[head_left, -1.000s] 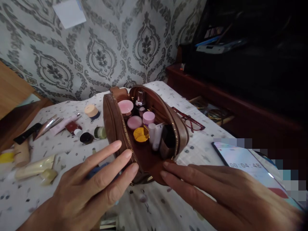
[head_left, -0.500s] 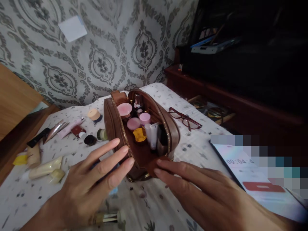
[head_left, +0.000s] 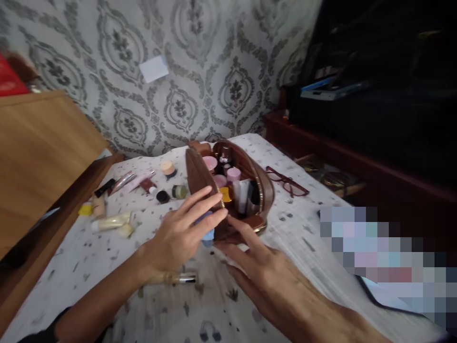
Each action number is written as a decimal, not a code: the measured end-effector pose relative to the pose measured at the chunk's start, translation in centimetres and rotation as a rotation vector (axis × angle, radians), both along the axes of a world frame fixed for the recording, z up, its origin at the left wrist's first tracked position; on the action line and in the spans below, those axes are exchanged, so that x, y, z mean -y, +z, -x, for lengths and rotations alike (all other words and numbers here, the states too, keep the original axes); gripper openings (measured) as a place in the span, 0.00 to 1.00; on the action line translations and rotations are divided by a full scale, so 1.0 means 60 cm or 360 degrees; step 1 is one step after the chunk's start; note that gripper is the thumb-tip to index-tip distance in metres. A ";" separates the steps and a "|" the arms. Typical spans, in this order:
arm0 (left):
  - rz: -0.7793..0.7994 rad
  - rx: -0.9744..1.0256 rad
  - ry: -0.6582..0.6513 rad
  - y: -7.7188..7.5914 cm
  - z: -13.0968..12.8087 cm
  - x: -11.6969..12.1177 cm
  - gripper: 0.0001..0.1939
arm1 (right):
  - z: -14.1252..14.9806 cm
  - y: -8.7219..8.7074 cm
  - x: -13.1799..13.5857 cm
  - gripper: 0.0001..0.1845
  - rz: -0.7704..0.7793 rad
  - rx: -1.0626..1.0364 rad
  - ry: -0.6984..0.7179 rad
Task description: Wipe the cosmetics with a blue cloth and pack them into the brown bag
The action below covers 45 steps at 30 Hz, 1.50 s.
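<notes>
The brown makeup bag (head_left: 202,178) stands unzipped at the centre of the cloth-covered surface. Inside lie pink round jars (head_left: 233,174), a gold-lidded item (head_left: 226,194), white tubes (head_left: 243,193) and a silver-capped bottle (head_left: 225,153). My left hand (head_left: 182,231) rests its stretched fingertips on the bag's left zipper rim; its thumb is hidden. At the near end, my right hand (head_left: 259,259) has its fingers apart, with fingertips against the front corner. Partly behind my left hand shows a blue item (head_left: 207,233). A clear-and-gold bottle (head_left: 174,277) lies near my left wrist.
Tubes (head_left: 113,222), small jars (head_left: 178,191) and a beige-lidded pot (head_left: 167,167) lie scattered on the left. Red-framed glasses (head_left: 288,183) are right of the bag. A phone (head_left: 391,295), partly pixelated, lies at the right. Wooden furniture (head_left: 39,157) borders the left side.
The view has shifted, so the scene sits further right and smaller. My right fingers have left the bag's end flap and spread lower at its front corner. My left fingers stay on the rim.
</notes>
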State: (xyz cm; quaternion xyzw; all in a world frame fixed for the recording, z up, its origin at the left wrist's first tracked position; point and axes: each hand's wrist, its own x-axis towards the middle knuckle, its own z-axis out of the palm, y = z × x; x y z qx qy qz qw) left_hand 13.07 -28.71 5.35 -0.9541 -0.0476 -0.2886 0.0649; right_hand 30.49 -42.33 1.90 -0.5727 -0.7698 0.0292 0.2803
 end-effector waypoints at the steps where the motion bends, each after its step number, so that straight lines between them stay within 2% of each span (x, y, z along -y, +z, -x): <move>1: 0.0010 0.0033 0.0030 -0.007 0.006 0.003 0.23 | 0.005 -0.006 -0.002 0.20 -0.0057 -0.0040 -0.0014; 6: 0.0065 -0.0036 0.0294 -0.055 0.067 0.003 0.26 | 0.023 -0.038 -0.007 0.17 -0.0400 -0.0088 -0.0077; 11: 0.0394 -0.0212 0.0703 -0.096 0.162 -0.029 0.32 | 0.039 -0.064 0.001 0.16 -0.0477 -0.0003 -0.0171; 13: 0.0519 -0.0150 0.0880 -0.104 0.200 -0.049 0.32 | 0.046 -0.074 0.006 0.16 -0.0475 0.0022 -0.0172; 16: 0.0665 0.0032 0.1090 -0.107 0.248 -0.084 0.27 | 0.060 -0.088 0.005 0.15 -0.0469 0.0006 -0.0022; 19: 0.0773 0.0199 0.1207 -0.099 0.268 -0.124 0.24 | 0.086 -0.091 -0.016 0.15 -0.0398 -0.0021 0.0157; 23: 0.0825 0.0238 0.1294 -0.080 0.236 -0.186 0.25 | 0.138 -0.077 -0.066 0.17 -0.0033 -0.0043 0.0299; 26: 0.0789 0.0060 0.1347 -0.067 0.183 -0.233 0.28 | 0.174 -0.069 -0.100 0.18 0.0270 -0.0048 0.0401; 28: 0.0763 -0.0020 0.1332 -0.063 0.144 -0.263 0.30 | 0.188 -0.071 -0.114 0.19 0.0363 -0.0082 0.0468; 32: 0.0760 -0.0127 0.1322 -0.068 0.084 -0.317 0.33 | 0.191 -0.087 -0.121 0.18 0.0374 -0.0218 0.0499; 35: 0.0785 -0.0217 0.1343 -0.077 0.059 -0.352 0.33 | 0.182 -0.096 -0.117 0.19 0.0366 -0.0361 0.0520; 39: 0.0838 -0.0312 0.1373 -0.087 0.047 -0.382 0.32 | 0.175 -0.098 -0.115 0.22 0.0396 -0.0450 0.0530; 45: 0.0865 -0.0224 0.1456 -0.091 0.046 -0.398 0.28 | 0.172 -0.099 -0.121 0.20 0.0389 -0.0560 0.0539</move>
